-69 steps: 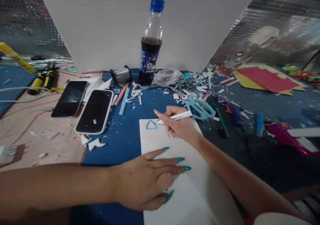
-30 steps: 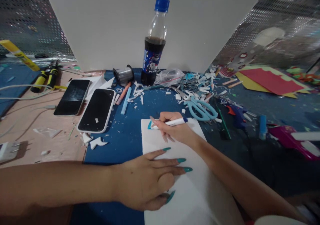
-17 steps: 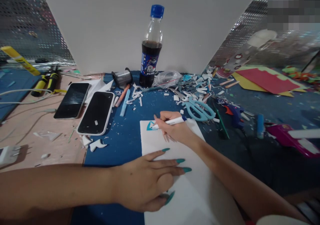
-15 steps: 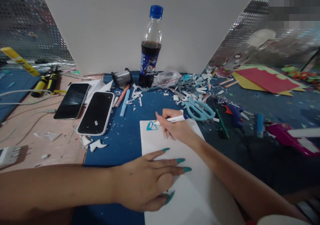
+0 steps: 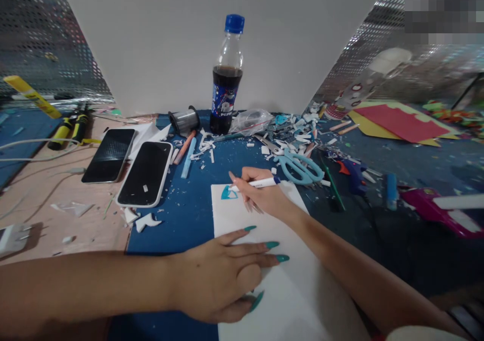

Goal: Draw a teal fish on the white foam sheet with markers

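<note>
A white sheet of paper point(image 5: 272, 300) lies on the blue tabletop in front of me. My left hand point(image 5: 230, 275) rests flat across it, fingers spread, with long teal nails. My right hand point(image 5: 260, 192) is closed around a white marker point(image 5: 262, 182) with a blue end, its tip at the paper's upper left. There the tip meets a small turquoise drawn shape point(image 5: 228, 193), partly filled in. Just beyond my right hand are light-blue-handled scissors point(image 5: 300, 167), not touched by it.
A Pepsi bottle point(image 5: 227, 86) stands before a white board point(image 5: 159, 38). Two phones point(image 5: 145, 172) lie left, near a wire spool point(image 5: 184, 120). White scraps point(image 5: 298, 129) litter the back. Glue guns point(image 5: 434, 205) and coloured sheets point(image 5: 404, 121) are at the right.
The marker tip and my right hand have shifted slightly left, and more of the drawn shape is filled with turquoise. My left hand stays in place.
</note>
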The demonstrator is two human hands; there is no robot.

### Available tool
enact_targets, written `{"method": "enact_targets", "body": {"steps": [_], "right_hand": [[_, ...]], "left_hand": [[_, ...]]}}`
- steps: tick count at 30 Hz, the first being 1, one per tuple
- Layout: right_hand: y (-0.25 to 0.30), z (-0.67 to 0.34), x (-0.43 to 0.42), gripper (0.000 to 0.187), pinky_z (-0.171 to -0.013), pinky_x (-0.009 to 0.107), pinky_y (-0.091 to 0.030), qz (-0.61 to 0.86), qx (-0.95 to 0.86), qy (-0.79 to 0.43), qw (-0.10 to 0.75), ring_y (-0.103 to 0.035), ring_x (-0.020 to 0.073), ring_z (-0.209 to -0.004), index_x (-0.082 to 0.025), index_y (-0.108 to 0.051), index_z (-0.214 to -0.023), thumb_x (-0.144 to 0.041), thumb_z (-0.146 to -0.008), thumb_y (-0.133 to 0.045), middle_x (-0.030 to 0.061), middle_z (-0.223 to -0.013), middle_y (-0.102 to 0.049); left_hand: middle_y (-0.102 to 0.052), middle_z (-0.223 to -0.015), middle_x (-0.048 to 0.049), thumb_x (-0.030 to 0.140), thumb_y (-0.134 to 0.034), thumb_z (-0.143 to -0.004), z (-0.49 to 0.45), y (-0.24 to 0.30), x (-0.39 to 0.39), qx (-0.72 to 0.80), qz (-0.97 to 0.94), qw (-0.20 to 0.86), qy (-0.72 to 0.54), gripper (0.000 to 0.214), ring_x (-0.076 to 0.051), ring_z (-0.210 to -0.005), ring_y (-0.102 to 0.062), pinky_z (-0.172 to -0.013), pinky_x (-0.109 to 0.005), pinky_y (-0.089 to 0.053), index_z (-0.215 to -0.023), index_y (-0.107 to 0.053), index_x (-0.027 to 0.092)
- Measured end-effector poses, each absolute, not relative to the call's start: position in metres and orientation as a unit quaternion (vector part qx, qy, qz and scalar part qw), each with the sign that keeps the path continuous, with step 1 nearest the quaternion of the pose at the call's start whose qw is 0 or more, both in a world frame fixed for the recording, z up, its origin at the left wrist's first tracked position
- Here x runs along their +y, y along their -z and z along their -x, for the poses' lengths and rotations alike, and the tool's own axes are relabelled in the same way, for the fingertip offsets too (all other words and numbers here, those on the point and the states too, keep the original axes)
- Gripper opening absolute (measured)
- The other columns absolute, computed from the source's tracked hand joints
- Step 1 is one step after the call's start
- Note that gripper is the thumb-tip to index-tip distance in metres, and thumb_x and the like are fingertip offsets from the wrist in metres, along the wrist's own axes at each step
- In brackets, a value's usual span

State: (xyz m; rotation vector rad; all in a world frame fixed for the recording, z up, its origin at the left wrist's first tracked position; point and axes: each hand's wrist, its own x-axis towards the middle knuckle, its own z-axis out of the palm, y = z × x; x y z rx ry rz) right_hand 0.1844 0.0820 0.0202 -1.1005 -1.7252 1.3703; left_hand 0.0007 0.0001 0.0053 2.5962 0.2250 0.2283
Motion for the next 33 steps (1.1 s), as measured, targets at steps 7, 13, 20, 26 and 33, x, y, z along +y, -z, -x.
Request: {"method": "enact_targets", "body": {"steps": [7, 13, 20, 26, 33], "right_hand": [[-0.0198, -0.1836, 0.0821, 0.045, -0.033, 0.018, -0.029, 0.418, -0.656, -0.534, 0.330, -0.043, 0.0062, -0.030, -0.022, -0.039, -0.059, -0.043, -0.090, -0.063, -0.0068, -0.041, -0.047], [-0.0182, -0.1840, 0.0821, 0.047, -0.035, 0.017, -0.031, 0.426, -0.655, -0.525, 0.338, -0.043, 0.0057, -0.032, -0.022, -0.037, -0.058, -0.046, -0.090, -0.064, -0.0069, -0.043, -0.046], [-0.0212, -0.1824, 0.0818, 0.050, -0.029, 0.017, -0.025, 0.428, -0.645, -0.535, 0.338, -0.040, 0.0061, -0.029, -0.023, -0.036, -0.059, -0.051, -0.089, -0.065, -0.0073, -0.041, -0.045], [-0.0193, -0.1841, 0.0824, 0.049, -0.030, 0.018, -0.026, 0.444, -0.657, -0.505, 0.341, -0.039, 0.0058, -0.030, -0.023, -0.036, -0.058, -0.048, -0.091, -0.063, -0.0065, -0.040, -0.046], [-0.0235, -0.1847, 0.0813, 0.050, -0.033, 0.019, -0.031, 0.449, -0.661, -0.497, 0.339, -0.043, 0.0069, -0.030, -0.023, -0.036, -0.056, -0.046, -0.092, -0.062, -0.0061, -0.039, -0.045]], "left_hand": [[-0.047, -0.157, -0.0145, 0.035, -0.039, -0.105, -0.0006, -0.0059, -0.0005, 0.088, -0.956, 0.262, -0.102, 0.034, -0.025, -0.152, -0.036, -0.128, -0.048, -0.021, -0.127, -0.052, 0.011], [-0.046, -0.158, -0.0139, 0.035, -0.036, -0.106, -0.0005, -0.0090, 0.0005, 0.084, -0.961, 0.248, -0.087, 0.035, -0.026, -0.151, -0.036, -0.128, -0.047, -0.021, -0.125, -0.054, 0.010], [-0.045, -0.159, -0.0140, 0.035, -0.038, -0.106, -0.0004, -0.0056, -0.0006, 0.085, -0.958, 0.262, -0.086, 0.034, -0.026, -0.153, -0.033, -0.128, -0.047, -0.019, -0.126, -0.052, 0.012], [-0.045, -0.158, -0.0138, 0.036, -0.036, -0.106, -0.0001, -0.0060, -0.0007, 0.089, -0.959, 0.252, -0.090, 0.034, -0.023, -0.153, -0.033, -0.129, -0.044, -0.018, -0.125, -0.053, 0.013], [-0.044, -0.159, -0.0138, 0.036, -0.034, -0.107, -0.0005, -0.0110, 0.0013, 0.084, -0.962, 0.253, -0.063, 0.037, -0.026, -0.153, -0.033, -0.129, -0.047, -0.018, -0.128, -0.051, 0.011]]}}
